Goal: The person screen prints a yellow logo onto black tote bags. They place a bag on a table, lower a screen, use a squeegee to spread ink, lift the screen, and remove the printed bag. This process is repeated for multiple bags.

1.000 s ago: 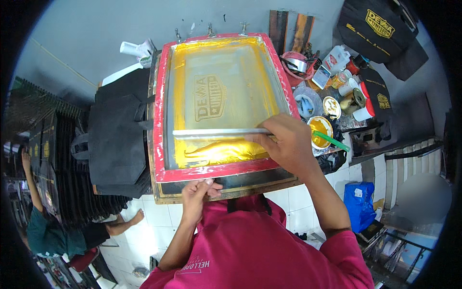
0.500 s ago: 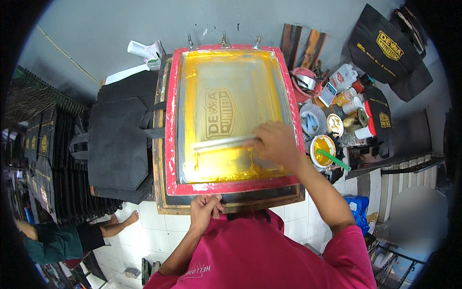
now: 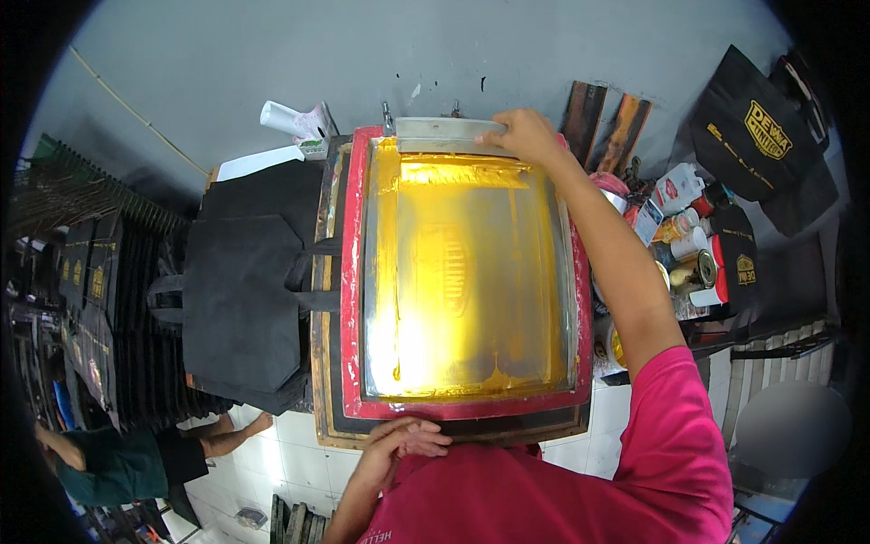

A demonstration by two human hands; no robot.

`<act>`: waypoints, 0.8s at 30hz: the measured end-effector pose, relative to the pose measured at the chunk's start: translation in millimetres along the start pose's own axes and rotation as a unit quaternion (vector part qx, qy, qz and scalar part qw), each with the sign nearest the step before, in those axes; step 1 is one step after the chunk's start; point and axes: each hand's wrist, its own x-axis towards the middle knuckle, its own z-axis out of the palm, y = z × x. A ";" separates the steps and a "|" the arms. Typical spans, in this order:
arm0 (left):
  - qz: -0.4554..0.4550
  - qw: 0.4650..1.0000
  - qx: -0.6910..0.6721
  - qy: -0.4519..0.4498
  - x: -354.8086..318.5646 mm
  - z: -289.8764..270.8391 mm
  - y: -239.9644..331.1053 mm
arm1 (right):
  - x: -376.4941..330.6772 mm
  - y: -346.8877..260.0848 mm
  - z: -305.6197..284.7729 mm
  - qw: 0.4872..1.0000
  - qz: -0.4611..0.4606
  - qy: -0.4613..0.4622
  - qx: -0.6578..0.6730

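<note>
My right hand (image 3: 530, 136) is closed on the right end of a pale, flat squeegee (image 3: 433, 134). Its blade lies across the far end of a red-framed printing screen (image 3: 352, 299). A thick band of yellow ink (image 3: 462, 172) runs just below the blade, and a thinner yellow film covers the mesh, with an emblem showing faintly through. Loosely stretched fingers of my left hand (image 3: 403, 442) rest by the near edge of the screen, holding nothing. Under the screen is a wood-edged board (image 3: 328, 272).
A stack of black bags (image 3: 240, 299) lies to the left, handles reaching the board. Jars and bottles (image 3: 684, 218) crowd the right side. Two wooden strips (image 3: 584, 118) lean on the wall. At lower left, another person's leg (image 3: 236, 435) shows.
My right hand has pushed the squeegee from the near part of the screen to its far end. Yellow ink now covers the mesh and emblem. My left hand's fingers have loosened.
</note>
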 end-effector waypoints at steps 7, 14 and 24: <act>0.385 0.809 0.427 0.121 128.0 48.1 168.5 | -19.5 -24.2 2.6 0.992 0.024 -0.010 -0.125; 0.427 0.537 0.708 0.167 244.1 52.7 294.0 | -50.2 -21.5 28.0 0.989 -0.056 0.094 -0.104; 0.503 0.524 0.676 0.128 195.6 30.4 226.3 | -138.1 -50.4 29.0 0.990 -0.072 0.078 -0.098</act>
